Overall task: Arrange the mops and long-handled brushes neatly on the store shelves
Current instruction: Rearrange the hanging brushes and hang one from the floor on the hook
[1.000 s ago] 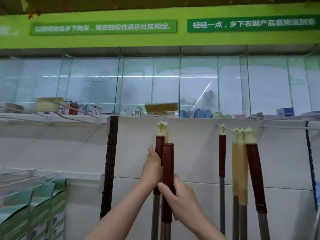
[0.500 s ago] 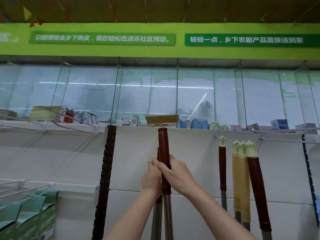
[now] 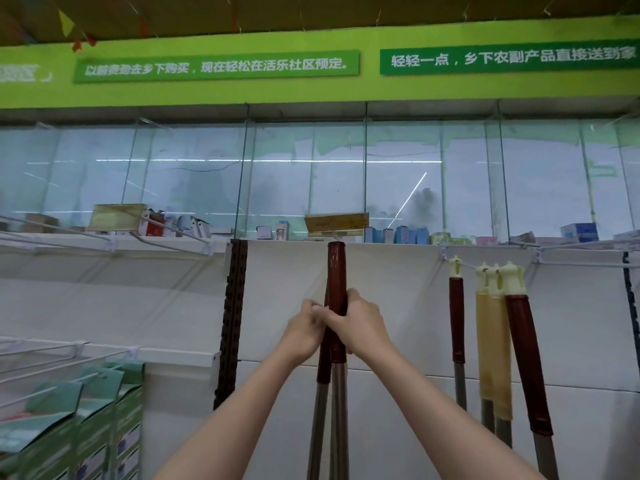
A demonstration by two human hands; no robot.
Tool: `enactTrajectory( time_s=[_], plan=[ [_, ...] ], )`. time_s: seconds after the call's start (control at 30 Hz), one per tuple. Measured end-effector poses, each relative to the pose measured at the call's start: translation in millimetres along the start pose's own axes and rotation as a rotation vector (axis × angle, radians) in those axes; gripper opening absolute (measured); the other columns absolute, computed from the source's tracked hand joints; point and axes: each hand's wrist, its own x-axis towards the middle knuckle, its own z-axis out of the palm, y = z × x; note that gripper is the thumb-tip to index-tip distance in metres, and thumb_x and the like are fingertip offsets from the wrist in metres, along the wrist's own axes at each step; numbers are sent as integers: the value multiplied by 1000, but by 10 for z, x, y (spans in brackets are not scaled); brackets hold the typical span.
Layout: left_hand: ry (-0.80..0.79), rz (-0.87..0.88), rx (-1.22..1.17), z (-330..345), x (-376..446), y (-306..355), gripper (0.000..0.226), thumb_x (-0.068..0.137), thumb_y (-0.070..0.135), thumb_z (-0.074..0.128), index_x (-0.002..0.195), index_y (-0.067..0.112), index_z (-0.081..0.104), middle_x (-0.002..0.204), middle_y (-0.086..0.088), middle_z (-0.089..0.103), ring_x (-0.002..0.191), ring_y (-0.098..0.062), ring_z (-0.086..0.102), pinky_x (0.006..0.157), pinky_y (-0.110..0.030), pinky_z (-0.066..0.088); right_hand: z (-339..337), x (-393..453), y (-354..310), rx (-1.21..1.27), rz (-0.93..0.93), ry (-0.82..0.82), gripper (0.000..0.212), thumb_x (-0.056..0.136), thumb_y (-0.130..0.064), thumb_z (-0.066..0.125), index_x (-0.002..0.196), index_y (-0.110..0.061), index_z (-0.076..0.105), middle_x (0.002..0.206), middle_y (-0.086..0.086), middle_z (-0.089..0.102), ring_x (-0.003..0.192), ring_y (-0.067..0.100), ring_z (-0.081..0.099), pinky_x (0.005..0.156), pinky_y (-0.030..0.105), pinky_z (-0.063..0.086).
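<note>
Two long mop handles with dark red grips and metal shafts stand upright at the centre. The front handle (image 3: 336, 271) rises with its top just under the shelf edge. My right hand (image 3: 356, 323) is wrapped around its red grip. My left hand (image 3: 303, 330) holds the second handle (image 3: 323, 362) right behind it, its top hidden by the front one. To the right, several more handles hang from a wire hook (image 3: 464, 265) by cream caps: one thin red handle (image 3: 456, 320), yellow-wrapped ones (image 3: 493, 348) and a thick red one (image 3: 528, 368).
A white back panel (image 3: 398, 306) sits behind the handles, with a dark perforated upright (image 3: 233, 317) to the left. The top shelf (image 3: 104, 240) carries small boxes and a yellow price tag (image 3: 336, 223). Green cartons (image 3: 86, 410) stand under a wire rack at lower left.
The front handle has been lifted so its top now reaches the shelf edge. My right hand has moved up to join my left, and the view has tilted slightly upward.
</note>
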Motion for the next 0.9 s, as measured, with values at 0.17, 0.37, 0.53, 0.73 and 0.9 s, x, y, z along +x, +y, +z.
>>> enactTrajectory(
  time_s=[0.17, 0.37, 0.53, 0.73, 0.9],
  plan=[
    [208, 41, -193, -107, 67, 115, 28, 98, 30, 33, 109, 13, 53, 117, -8, 49, 102, -18, 50, 96, -33, 42, -36, 41, -26, 9, 62, 33, 63, 72, -71, 55, 112, -22, 57, 102, 4, 67, 100, 27, 62, 83, 38, 52],
    [141, 21, -485, -162, 5, 336, 30, 101, 22, 29, 106, 11, 56, 102, -5, 63, 103, -20, 58, 89, -32, 46, -96, 39, -101, 137, 3, -2, 58, 71, -73, 52, 106, -27, 58, 97, 6, 67, 94, 27, 64, 79, 43, 56],
    [70, 59, -520, -200, -24, 332, 34, 99, 26, 35, 119, 8, 57, 114, -14, 64, 107, -24, 60, 88, -30, 50, -259, -100, -32, 446, 5, -221, 18, 85, -40, 62, 91, -23, 61, 76, 7, 66, 43, 5, 52, 39, 15, 34],
    [-62, 132, -581, -211, -135, 426, 33, 97, 21, 43, 128, 15, 50, 110, -8, 62, 101, -21, 62, 86, -30, 53, -143, -270, 326, 593, 83, -481, 19, 91, -32, 54, 92, -16, 65, 77, 1, 73, 67, 24, 45, 54, 26, 29],
    [-131, 184, -586, -172, -257, 412, 34, 93, 9, 50, 126, 11, 52, 106, -12, 62, 91, -18, 67, 83, -31, 56, -14, -363, 455, 629, 116, -553, 19, 86, -25, 55, 93, -20, 72, 77, -3, 61, 66, 18, 43, 58, 26, 28]
  ],
)
